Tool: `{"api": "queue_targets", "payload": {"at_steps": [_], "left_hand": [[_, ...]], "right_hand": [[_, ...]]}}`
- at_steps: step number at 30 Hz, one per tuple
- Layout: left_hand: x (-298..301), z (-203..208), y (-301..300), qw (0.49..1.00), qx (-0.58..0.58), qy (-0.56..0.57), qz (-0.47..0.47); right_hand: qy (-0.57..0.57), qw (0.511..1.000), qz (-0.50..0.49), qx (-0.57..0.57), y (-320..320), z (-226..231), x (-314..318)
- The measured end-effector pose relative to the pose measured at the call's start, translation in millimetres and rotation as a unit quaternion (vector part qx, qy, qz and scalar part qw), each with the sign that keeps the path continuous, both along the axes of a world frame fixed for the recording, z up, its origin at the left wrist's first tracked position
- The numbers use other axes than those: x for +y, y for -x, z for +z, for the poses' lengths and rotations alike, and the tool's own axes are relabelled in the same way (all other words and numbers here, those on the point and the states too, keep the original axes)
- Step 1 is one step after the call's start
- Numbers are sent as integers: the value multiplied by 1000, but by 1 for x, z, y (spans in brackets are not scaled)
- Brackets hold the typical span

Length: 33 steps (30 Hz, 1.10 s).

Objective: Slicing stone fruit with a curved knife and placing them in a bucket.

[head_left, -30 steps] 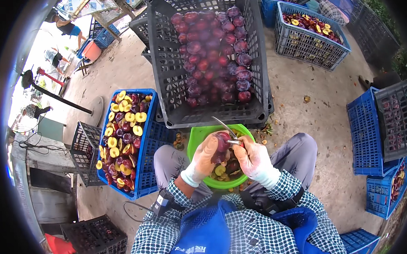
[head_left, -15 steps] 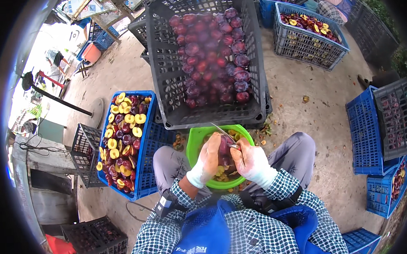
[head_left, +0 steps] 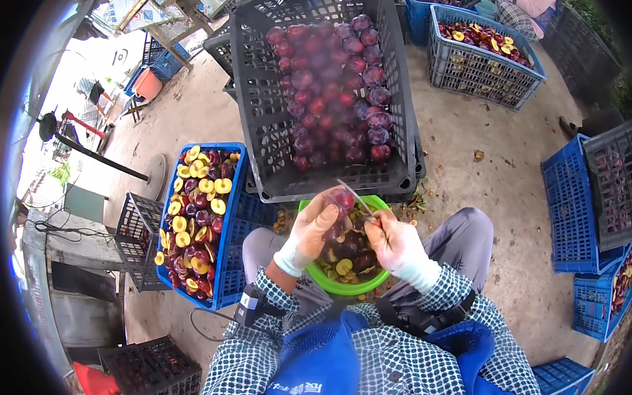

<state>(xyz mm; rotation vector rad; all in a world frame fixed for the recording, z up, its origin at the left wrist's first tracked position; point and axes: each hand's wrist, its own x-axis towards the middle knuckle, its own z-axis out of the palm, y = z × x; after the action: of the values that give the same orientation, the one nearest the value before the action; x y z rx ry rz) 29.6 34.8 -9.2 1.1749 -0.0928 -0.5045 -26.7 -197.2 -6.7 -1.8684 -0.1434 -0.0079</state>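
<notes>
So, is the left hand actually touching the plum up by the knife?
Touching. The head view shows the plum held between the thumb and fingers of the left hand, with no gap visible.

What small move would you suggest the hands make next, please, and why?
Perhaps press the thin metal knife in the right hand into the round dark-red plum, since the left hand holds that fruit right by the blade, above the round bright-green plastic basin.
</notes>
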Motion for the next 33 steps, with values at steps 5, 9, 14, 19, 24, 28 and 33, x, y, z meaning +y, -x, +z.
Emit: {"api": "queue_targets", "payload": {"at_steps": [5,9,14,19,24,28,33], "left_hand": [[3,-1,-1,1000,-13,-14,2],[-3,0,2,1000,-4,-20,13],[-9,5,9,994,-33,-100,-5],[-10,14,10,998,59,15,-28],[-19,16,17,992,-68,-105,11],[-26,33,24,987,-114,-102,41],[-19,20,25,993,-54,-87,51]], "right_hand": [[129,986,-10,-106,6,-2,12],[163,981,-10,-109,8,-1,17],[239,967,-26,-89,5,-19,21],[225,967,-44,-114,4,-11,22],[207,972,-35,-101,5,-20,20],[207,971,-30,-115,10,-4,17],[213,970,-35,-108,11,-9,24]]}}
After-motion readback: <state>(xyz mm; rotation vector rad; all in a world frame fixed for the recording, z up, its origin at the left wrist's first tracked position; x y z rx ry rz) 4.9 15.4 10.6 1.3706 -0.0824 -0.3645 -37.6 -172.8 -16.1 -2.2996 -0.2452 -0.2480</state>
